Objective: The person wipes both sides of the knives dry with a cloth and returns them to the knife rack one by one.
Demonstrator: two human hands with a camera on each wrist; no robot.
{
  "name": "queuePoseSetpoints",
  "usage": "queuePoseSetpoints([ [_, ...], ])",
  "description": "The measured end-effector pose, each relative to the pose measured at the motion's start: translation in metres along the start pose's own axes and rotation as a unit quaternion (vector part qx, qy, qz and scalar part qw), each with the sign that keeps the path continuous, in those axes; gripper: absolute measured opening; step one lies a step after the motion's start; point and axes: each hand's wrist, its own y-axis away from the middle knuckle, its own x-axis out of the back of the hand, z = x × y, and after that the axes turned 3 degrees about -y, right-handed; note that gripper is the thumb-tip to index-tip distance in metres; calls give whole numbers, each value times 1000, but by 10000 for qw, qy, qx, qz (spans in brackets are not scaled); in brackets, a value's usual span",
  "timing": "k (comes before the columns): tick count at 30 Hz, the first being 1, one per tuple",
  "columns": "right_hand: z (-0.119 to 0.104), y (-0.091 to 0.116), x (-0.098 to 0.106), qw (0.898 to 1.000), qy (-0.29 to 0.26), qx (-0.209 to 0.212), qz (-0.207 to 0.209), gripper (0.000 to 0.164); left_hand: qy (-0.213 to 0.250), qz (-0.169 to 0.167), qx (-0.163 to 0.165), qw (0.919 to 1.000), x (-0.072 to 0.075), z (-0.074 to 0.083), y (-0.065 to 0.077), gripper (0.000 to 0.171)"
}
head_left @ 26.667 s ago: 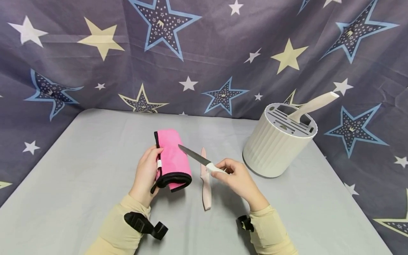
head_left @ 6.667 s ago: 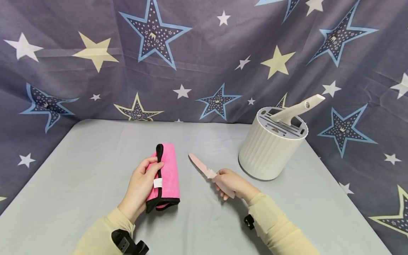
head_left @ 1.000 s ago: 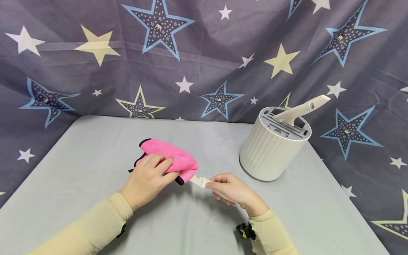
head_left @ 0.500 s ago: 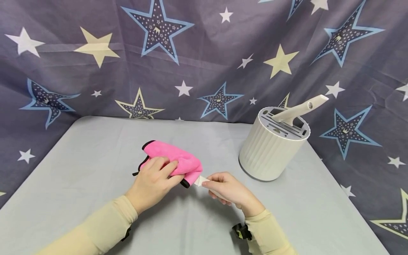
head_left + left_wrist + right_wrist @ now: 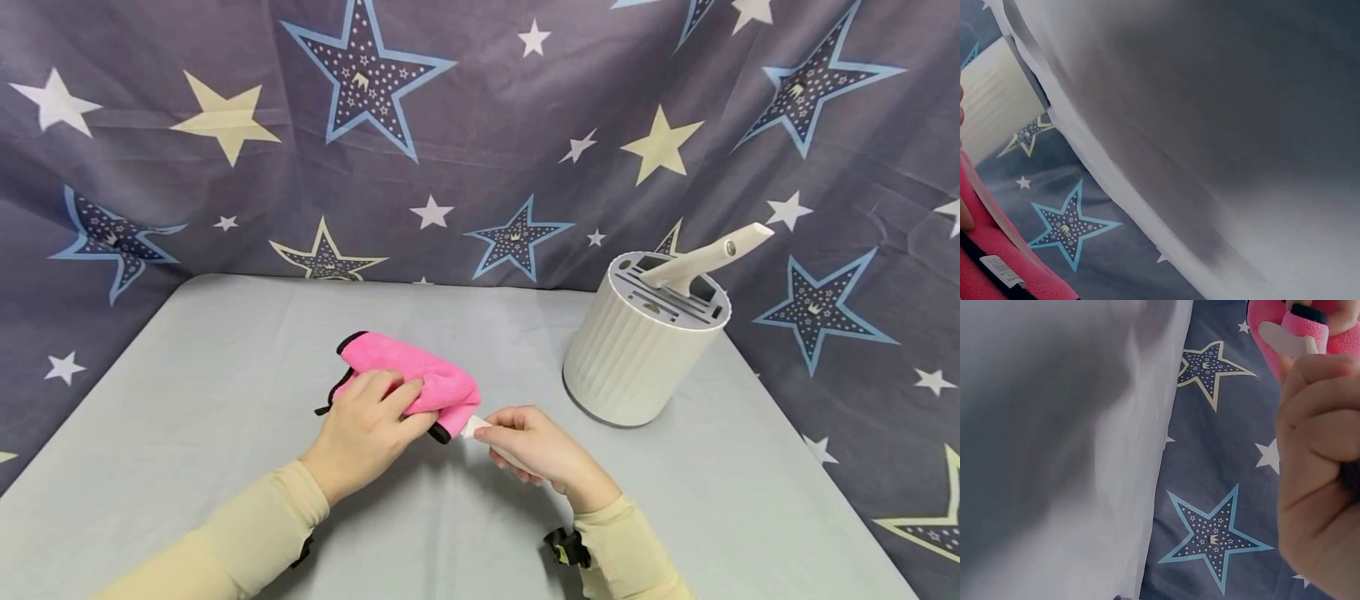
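Observation:
My right hand (image 5: pixel 543 450) holds a pale pink knife (image 5: pixel 472 427) by its handle, low over the table. A pink cloth (image 5: pixel 435 379) with black edging is folded over the blade, hiding most of it in the head view. In the right wrist view a rounded blade end (image 5: pixel 1279 339) shows against the cloth. My left hand (image 5: pixel 367 425) grips the cloth from above, fingers curled over it close to the handle end. The left wrist view catches the cloth's white label (image 5: pixel 1002 270) and a bit of a finger at the left edge.
To the right stands a ribbed off-white knife block (image 5: pixel 637 350), with one pale handle (image 5: pixel 708 258) sticking out of its slotted top. A grey cloth covers the table (image 5: pixel 247 358). Behind hangs a dark star-patterned curtain (image 5: pixel 480 125).
Earlier, the right hand held a dark-bladed knife, then this pink one beside the cloth. Now the cloth covers the blade; over the last second left hand and cloth slid slightly right, toward the handle.

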Motion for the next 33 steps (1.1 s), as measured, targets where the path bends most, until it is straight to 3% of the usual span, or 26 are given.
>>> queuePoseSetpoints([
  [4, 0, 2, 1, 10000, -43, 6, -19, 35, -64, -92, -2, 9999, 1, -4, 3, 26],
  [12, -1, 8, 7, 10000, -17, 56, -61, 34, -16, 61, 150, 9999, 3, -15, 8, 30],
  [21, 2, 11, 10, 10000, 19, 54, -78, 34, -167, -407, 147, 9989, 6, -25, 16, 28],
  [33, 4, 12, 9, 9999, 85, 33, -85, 33, -188, -292, -3, 9994, 8, -32, 17, 34],
])
